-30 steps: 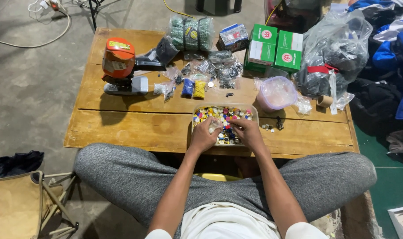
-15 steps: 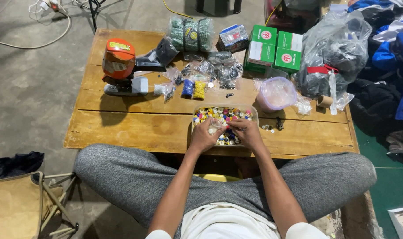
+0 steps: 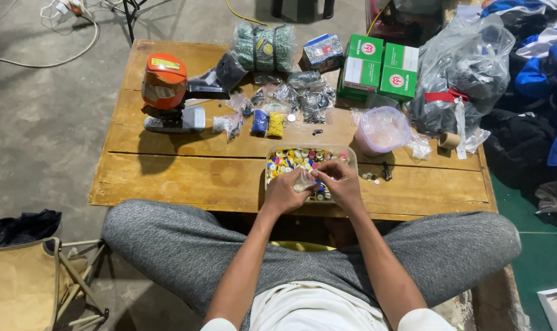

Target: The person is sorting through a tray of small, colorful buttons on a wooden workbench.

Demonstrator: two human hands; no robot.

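A clear plastic tray full of small, many-coloured buttons or caps sits at the near edge of a low wooden table. Both my hands meet right over its front part. My left hand pinches a small clear plastic bag. My right hand has its fingertips at the bag's mouth, and whether a small piece is pinched in them I cannot tell. My legs in grey trousers are crossed in front of the table.
On the table stand an orange machine, small bags of parts, a blue and a yellow packet, green netted rolls, green boxes and a lidded plastic tub. A big plastic bag is at right, a folding stool at left.
My hands have stayed over the tray, with only slight finger movement at the small bag.
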